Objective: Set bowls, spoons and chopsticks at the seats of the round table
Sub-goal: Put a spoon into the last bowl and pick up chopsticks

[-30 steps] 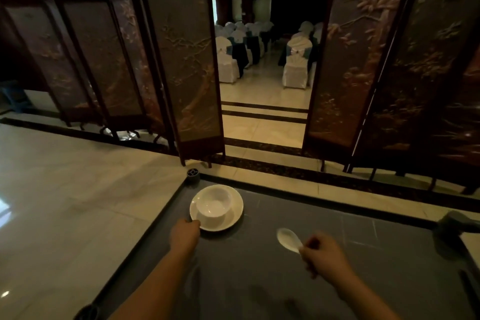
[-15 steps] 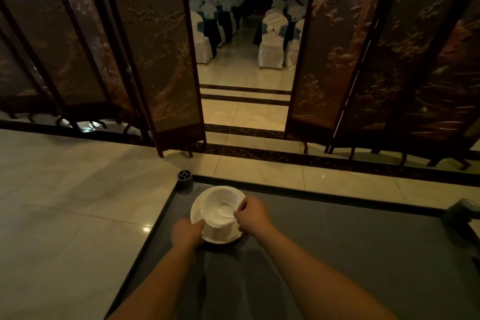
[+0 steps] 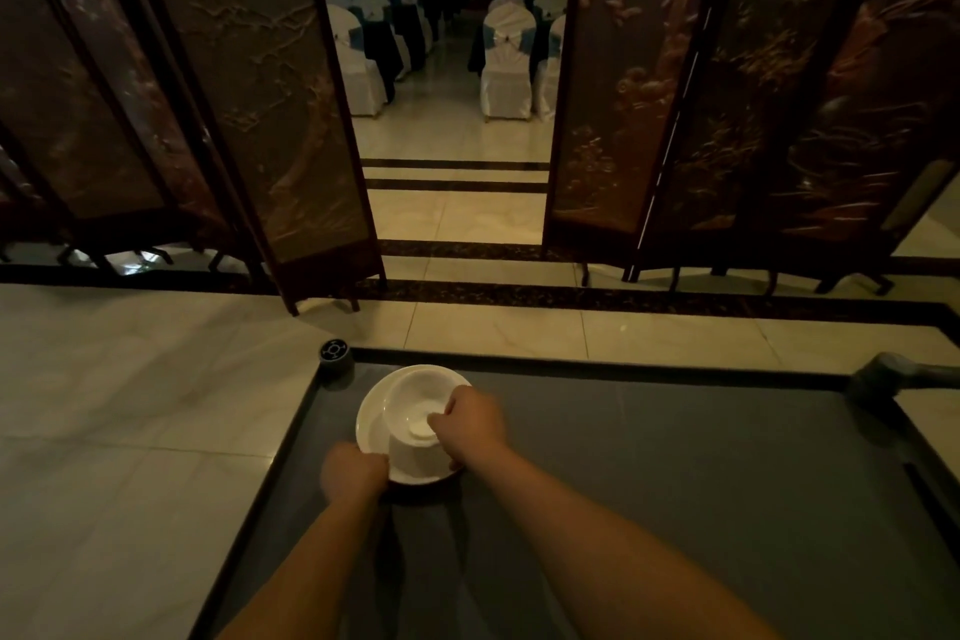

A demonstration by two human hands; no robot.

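While the left hand (image 3: 353, 476) grips the near-left rim of the white plate (image 3: 371, 424) with tightly curled fingers and knuckles up, the right hand (image 3: 470, 424) arches over the right side of the bowl (image 3: 415, 392), its fingertips hooked inside the rim and its thumb low against the outer wall. Both bare forearms reach forward from the bottom edge and converge on the plate.

The bowl stands mouth up on the plate, set toward its far side. A pale spoon (image 3: 418, 427) head lies in the bottom, just beside the right fingertips. Its handle is hidden by the hand, so its long axis cannot be told.

The plate sits at the far-left corner of a dark grey cart top (image 3: 649, 483) with a raised black edge, near a round black cap (image 3: 332, 352). A grey handle (image 3: 893, 374) juts out at the far right. Beyond lies a pale tiled floor (image 3: 130, 405) with dark bands. Carved folding screens (image 3: 249, 94) stand on either side of a gap, through which white-covered chairs (image 3: 506, 62) with blue sashes can be seen.
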